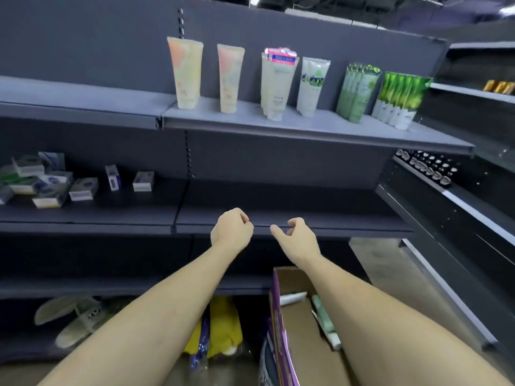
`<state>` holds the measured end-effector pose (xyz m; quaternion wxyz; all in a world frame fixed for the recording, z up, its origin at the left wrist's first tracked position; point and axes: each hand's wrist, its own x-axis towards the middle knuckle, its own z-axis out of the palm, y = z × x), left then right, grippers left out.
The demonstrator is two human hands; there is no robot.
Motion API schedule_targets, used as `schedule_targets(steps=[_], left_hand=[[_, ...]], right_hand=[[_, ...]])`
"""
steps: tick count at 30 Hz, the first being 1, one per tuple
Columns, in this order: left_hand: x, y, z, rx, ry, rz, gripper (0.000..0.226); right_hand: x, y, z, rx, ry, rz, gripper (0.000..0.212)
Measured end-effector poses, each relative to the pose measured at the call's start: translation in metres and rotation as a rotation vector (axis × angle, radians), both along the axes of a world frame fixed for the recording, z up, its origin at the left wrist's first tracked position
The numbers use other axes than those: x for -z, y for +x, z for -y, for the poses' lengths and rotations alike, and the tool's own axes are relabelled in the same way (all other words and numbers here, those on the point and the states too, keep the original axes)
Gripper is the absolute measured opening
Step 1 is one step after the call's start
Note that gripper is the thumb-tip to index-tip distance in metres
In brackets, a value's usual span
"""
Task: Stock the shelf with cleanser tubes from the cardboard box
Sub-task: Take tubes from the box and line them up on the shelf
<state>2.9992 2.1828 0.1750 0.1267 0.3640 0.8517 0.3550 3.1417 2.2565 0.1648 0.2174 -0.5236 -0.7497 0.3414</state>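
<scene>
Cleanser tubes stand cap-down on the upper grey shelf (306,129): two peach tubes (186,71), white tubes with a pink label (276,84), a white-green tube (312,84) and two groups of green tubes (401,98). Below my arms sits the cardboard box (301,324) with a purple side, holding a white tube (292,298) and a pale green tube (324,319). My left hand (231,229) is curled shut with nothing in it, in front of the dark middle shelf. My right hand (296,236) is beside it, fingers loosely apart, holding nothing.
Small boxed goods (50,176) lie on the middle shelf at left. Slippers (75,316) and a yellow package (223,324) sit on the bottom shelf. A second shelving unit (459,196) with small dark jars runs along the right.
</scene>
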Motion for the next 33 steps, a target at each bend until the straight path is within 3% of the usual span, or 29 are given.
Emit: schedule_targets(steps=[12, 20, 30, 33], left_hand=[[0.091, 0.097, -0.079, 0.116, -0.266, 0.017, 0.017], [0.171, 0.174, -0.153, 0.155, -0.445, 0.029, 0.027], [0.271, 0.201, -0.166, 0.168, -0.674, 0.21, 0.032], [0.29, 0.198, -0.172, 0.175, -0.714, 0.253, 0.035]], right_hand=[[0.09, 0.112, -0.069, 0.043, -0.158, 0.091, 0.051], [0.186, 0.201, -0.148, 0.044, -0.434, 0.214, 0.055], [0.281, 0.199, -0.16, 0.003, -0.735, 0.293, 0.058], [0.298, 0.197, -0.164, 0.008, -0.778, 0.329, 0.069]])
